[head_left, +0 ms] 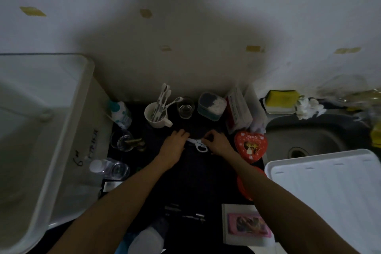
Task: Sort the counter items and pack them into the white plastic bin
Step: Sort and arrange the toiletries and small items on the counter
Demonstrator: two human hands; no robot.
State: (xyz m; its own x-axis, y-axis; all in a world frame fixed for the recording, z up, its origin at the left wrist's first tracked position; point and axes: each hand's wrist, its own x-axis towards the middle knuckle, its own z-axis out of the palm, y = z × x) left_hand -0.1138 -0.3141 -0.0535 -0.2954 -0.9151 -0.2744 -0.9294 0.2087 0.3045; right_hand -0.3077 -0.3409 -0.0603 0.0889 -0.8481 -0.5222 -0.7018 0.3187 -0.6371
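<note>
Nearest the front edge of the dark surface (pixel 193 173) lies a white booklet with a pink picture (pixel 248 225). Toward the back, both hands meet at white-handled scissors (pixel 198 145): left hand (pixel 175 142) rests on the blades, fingers lightly bent; right hand (pixel 216 142) pinches the handle end. White plastic bin (pixel 44 130) stands at the left edge.
</note>
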